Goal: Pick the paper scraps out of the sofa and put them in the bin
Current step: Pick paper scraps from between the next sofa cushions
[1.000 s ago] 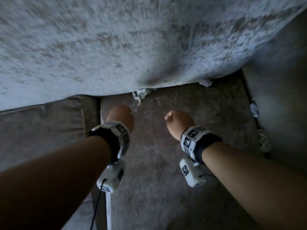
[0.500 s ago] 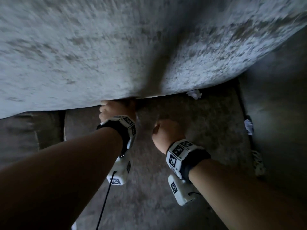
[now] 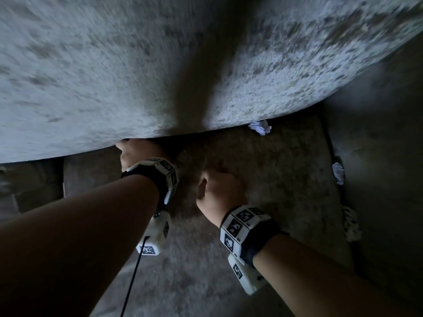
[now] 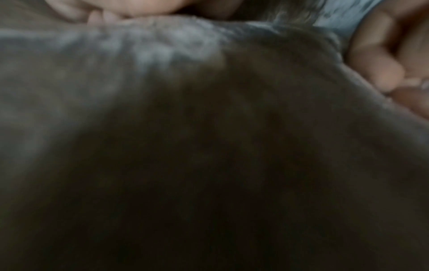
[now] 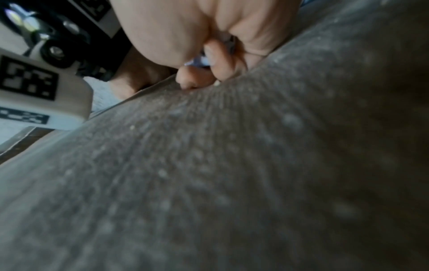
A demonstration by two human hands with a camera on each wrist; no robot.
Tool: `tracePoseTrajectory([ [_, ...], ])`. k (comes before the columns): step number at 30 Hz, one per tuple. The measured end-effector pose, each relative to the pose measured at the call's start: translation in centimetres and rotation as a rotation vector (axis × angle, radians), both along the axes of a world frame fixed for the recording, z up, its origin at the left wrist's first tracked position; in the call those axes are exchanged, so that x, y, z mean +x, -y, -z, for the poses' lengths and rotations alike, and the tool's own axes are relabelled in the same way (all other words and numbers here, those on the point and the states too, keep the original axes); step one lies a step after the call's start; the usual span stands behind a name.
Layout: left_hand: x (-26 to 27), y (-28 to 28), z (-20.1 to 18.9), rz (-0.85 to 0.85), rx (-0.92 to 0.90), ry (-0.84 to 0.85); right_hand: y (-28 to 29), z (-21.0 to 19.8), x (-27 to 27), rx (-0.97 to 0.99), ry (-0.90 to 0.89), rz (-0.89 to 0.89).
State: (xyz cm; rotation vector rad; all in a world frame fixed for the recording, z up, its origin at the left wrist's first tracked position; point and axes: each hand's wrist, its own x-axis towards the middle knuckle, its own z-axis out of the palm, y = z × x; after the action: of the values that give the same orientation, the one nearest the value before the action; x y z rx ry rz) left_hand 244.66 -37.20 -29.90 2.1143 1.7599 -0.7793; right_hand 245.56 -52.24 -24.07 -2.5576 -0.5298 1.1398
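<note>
The left hand (image 3: 135, 152) reaches into the crease under the pale plush back cushion (image 3: 160, 65); I cannot tell its grasp. The right hand (image 3: 219, 193) is clenched around a small white crumpled paper scrap (image 5: 204, 59). Another white crumpled scrap (image 3: 259, 127) lies beyond that fist. It looks light and soft: pinch its exposed bulge.

I see a light grey back cushion (image 3: 114, 76) with darker speckles. The seat cushion (image 3: 274, 179) is brown-grey. The paper scraps (image 3: 259, 127) by its back and right edges are white. My wrist bands (image 3: 242, 227) are white with black square patterns.
</note>
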Motion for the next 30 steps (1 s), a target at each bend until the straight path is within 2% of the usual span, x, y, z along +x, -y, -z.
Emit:
tracePoseTrajectory([
  [1,0.0,0.1,-0.1,0.022,-0.005,-0.004,0.1,-0.1,-0.1,0.009,0.003,-0.004],
  [2,-0.2,-0.1,0.1,0.132,-0.021,0.015,0.3,-0.2,-0.2,0.017,0.006,-0.001],
  [4,-1.1,-0.4,0.3,0.247,-0.065,0.003,0.6,-0.5,-0.4,0.040,0.000,0.029],
  [6,-1.4,-1.1,-0.3,0.176,-0.061,-0.011,0.9,-0.9,-0.7,0.059,-0.013,0.074],
  [7,-1.5,-1.4,-1.3,0.119,-0.075,0.016,1.0,-1.2,-0.9,0.069,-0.016,0.101],
  [9,-1.9,-2.0,-2.4,0.122,-0.115,0.127,1.2,-1.5,-1.1,0.074,-0.008,0.137],
  [11,-2.3,-2.2,-4.0,0.295,-0.147,0.216,1.3,-1.8,-1.3,0.066,-0.009,0.135],
  [12,-2.8,-2.1,-4.5,0.400,-0.139,0.224,1.2,-2.0,-1.6,0.064,-0.012,0.117],
  [18,-7.8,0.4,-7.4,0.761,-0.221,0.205,-0.6,-3.8,-5.5,0.073,0.048,-0.069],
  [22,-12.6,1.1,-9.8,0.962,-0.220,0.023,-3.3,-5.8,-9.5,0.118,0.085,-0.172],
  [25,-17.8,-0.1,-11.4,0.976,-0.216,-0.027,-5.7,-6.4,-13.7,0.101,0.074,-0.229],
  [27,-21.9,-1.7,-11.9,0.880,-0.225,-0.009,-7.5,-7.1,-17.1,0.100,0.048,-0.263],
  [30,-28.1,-3.4,-12.6,0.672,-0.242,0.039,-10.1,-8.1,-22.0,0.155,0.044,-0.414],
])
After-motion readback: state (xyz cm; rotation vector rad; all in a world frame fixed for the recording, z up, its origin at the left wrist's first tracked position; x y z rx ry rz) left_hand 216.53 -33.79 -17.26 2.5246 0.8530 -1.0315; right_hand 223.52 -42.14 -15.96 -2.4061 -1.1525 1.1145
